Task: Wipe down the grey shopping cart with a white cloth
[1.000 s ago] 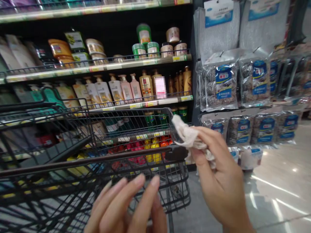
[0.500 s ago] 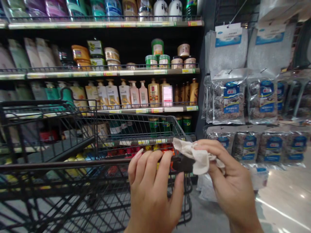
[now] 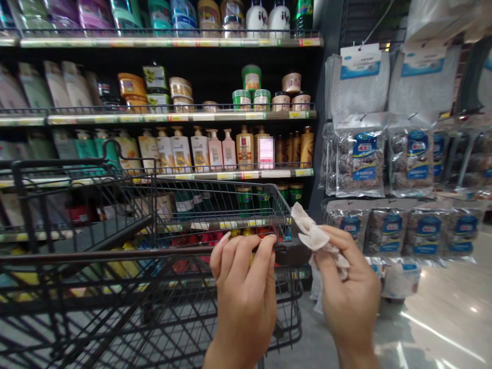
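A crumpled, off-white cloth (image 3: 315, 238) pokes from the right hand (image 3: 350, 289).

Shelved pump bottles (image 3: 180, 151), stacked tubs (image 3: 251, 78) above them, wiry scourers in hanging packs (image 3: 363, 159), shiny floor (image 3: 442, 323) at right

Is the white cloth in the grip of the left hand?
No, the white cloth is in the grip of the right hand, while the left hand curls over the dark cart bar.
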Demonstrator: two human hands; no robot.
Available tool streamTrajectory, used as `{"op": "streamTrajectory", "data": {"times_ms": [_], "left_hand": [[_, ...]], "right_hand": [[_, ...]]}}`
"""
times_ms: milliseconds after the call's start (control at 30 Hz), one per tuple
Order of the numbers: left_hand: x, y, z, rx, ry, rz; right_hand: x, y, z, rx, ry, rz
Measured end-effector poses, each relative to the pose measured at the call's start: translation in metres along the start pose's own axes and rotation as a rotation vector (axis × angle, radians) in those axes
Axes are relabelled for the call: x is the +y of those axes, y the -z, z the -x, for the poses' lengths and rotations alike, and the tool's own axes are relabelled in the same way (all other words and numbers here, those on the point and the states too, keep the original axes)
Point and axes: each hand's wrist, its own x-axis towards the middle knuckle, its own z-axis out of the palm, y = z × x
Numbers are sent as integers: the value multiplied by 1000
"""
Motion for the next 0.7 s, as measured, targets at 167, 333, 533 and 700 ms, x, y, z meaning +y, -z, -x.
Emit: {"op": "streamTrajectory", "data": {"times_ms": [167, 333, 533, 700], "left_hand": [[6, -4, 1, 42, 54, 18], [6, -6, 2, 50, 71, 38], [4, -7, 3, 62, 29, 18], [4, -9, 3, 70, 13, 10]], "right_hand": [[-9, -5, 25, 159, 242, 216], [-2, -11, 50, 151, 363, 353], [-2, -13, 55, 114, 399, 346], [-19, -15, 25, 190, 408, 384]]}}
